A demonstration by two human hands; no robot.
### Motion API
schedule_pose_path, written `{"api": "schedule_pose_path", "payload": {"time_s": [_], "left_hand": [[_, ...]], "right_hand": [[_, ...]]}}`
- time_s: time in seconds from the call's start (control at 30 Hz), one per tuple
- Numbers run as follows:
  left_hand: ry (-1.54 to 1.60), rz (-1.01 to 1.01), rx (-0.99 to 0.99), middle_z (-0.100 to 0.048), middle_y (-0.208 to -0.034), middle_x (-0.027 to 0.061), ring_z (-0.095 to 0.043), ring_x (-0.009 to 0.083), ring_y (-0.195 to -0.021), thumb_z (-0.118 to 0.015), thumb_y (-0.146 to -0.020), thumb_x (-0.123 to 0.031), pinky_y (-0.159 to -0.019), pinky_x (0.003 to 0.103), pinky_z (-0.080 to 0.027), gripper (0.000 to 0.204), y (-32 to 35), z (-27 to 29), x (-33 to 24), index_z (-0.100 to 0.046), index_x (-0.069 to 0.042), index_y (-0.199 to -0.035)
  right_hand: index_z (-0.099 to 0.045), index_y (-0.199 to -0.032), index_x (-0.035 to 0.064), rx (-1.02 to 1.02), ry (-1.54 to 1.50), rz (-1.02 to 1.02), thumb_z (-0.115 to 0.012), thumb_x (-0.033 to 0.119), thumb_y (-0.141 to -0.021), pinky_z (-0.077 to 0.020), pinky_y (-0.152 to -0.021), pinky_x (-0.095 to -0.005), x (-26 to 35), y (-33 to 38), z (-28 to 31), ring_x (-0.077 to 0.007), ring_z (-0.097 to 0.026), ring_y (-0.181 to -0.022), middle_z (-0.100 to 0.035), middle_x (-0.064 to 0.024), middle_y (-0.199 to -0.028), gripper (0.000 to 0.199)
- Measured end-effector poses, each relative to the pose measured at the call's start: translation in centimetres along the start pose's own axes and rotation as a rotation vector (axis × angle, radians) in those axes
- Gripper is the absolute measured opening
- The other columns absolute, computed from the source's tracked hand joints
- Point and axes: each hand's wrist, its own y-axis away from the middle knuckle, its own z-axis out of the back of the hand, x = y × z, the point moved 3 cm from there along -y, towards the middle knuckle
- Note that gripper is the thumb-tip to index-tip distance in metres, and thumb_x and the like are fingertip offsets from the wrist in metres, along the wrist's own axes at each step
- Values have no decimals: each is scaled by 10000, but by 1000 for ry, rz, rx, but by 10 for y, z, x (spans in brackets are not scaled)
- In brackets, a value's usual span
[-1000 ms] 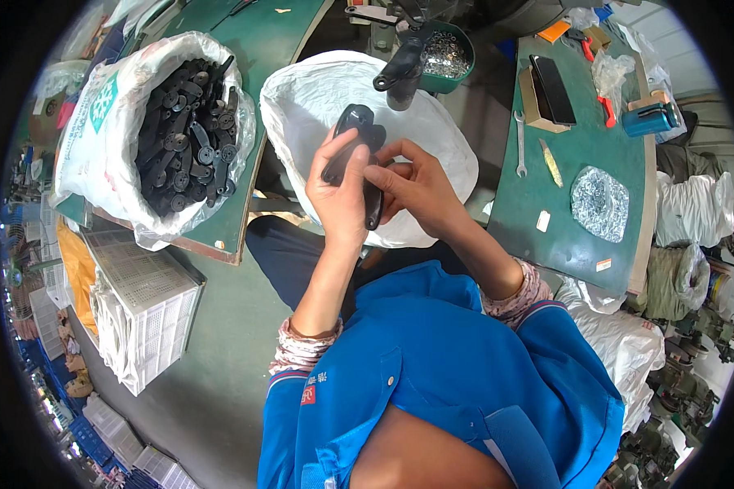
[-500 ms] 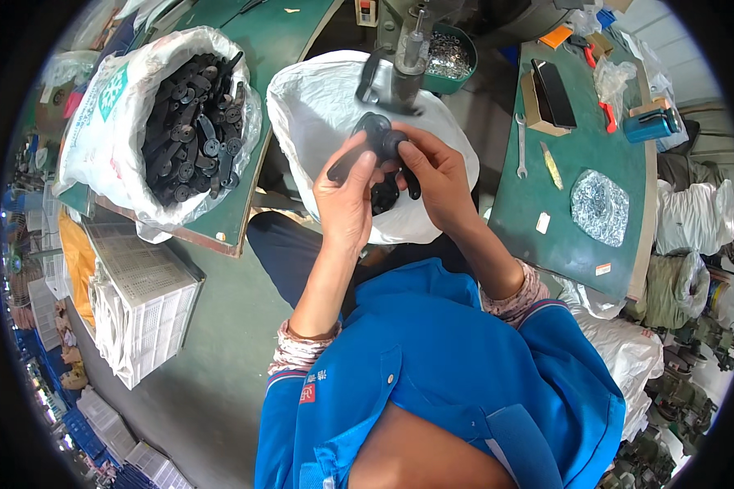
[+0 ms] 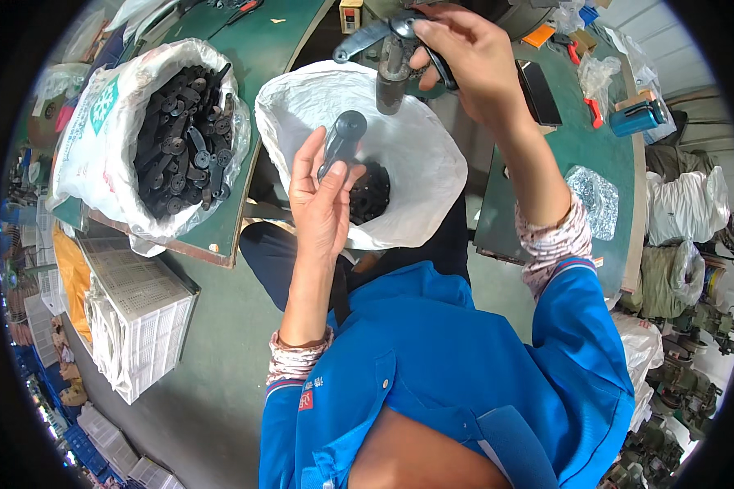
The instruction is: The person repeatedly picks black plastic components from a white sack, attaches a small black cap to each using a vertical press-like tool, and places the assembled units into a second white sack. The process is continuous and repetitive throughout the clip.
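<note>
My left hand point(image 3: 322, 191) pinches a dark grey plastic lever arm point(image 3: 347, 134) with a round end, holding it above a white woven bag. My right hand point(image 3: 473, 61) is closed at the top of a metal post point(image 3: 393, 77), fingers around a black lever piece point(image 3: 367, 38); one arm of it sticks out left, another points down under the fingers. Where this piece meets the post is partly hidden by my hand. Inside the open white bag point(image 3: 428, 183) lie black parts point(image 3: 370, 196), below and right of my left hand.
A second white bag point(image 3: 98, 147), full of black lever arms point(image 3: 179, 155), stands on the green table at left. White plastic crates point(image 3: 151, 301) are on the floor below. The right green table holds a dark phone point(image 3: 538, 91), a clear bag point(image 3: 593, 200) and a blue cup point(image 3: 636, 118).
My hands have parted. The right one has gone up and right to the post with a black piece, while the left keeps a lever arm. The blurred dark piece beside the post is gone from there.
</note>
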Motion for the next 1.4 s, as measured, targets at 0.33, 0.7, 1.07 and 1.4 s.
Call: {"api": "schedule_pose_path", "payload": {"time_s": [0.33,0.7,1.07,1.4], "left_hand": [[-38,-12,-10,-518,-1254,143,-575,204,-1102,-589,-827,132,-931,338,-511,553,-7,-6,-3,-431,-28,-1332],[4,175,26,-602,-1171,118,-583,202,-1085,-554,-916,-11,-924,368,-499,380,-2,-9,9,-479,-41,-1287],[134,331,92,-556,-1232,130,-548,211,-1123,-525,-946,-84,-955,391,-476,305,3,-2,16,-484,-48,-1246],[289,380,-1,-609,-1150,184,-637,246,-977,-569,-930,-87,-838,380,-553,239,0,11,17,-545,19,-1142]], "right_hand": [[-570,-1159,-24,62,52,-139,-634,273,-892,-452,-446,-229,-43,27,11,-140,-624,-630,-619,-86,-858,405],[-577,-985,7,-128,-269,-157,-684,104,-847,-504,-678,-236,-100,89,0,-107,-612,-776,-649,-59,-877,200],[-652,-1038,42,208,538,503,-671,-2,-750,-507,-710,-287,-56,110,-9,-205,-630,-799,-653,-93,-957,292],[-602,-1165,69,347,657,568,-601,-12,-804,-497,-705,-294,-64,145,-3,-206,-615,-798,-568,-127,-1124,371]]}}
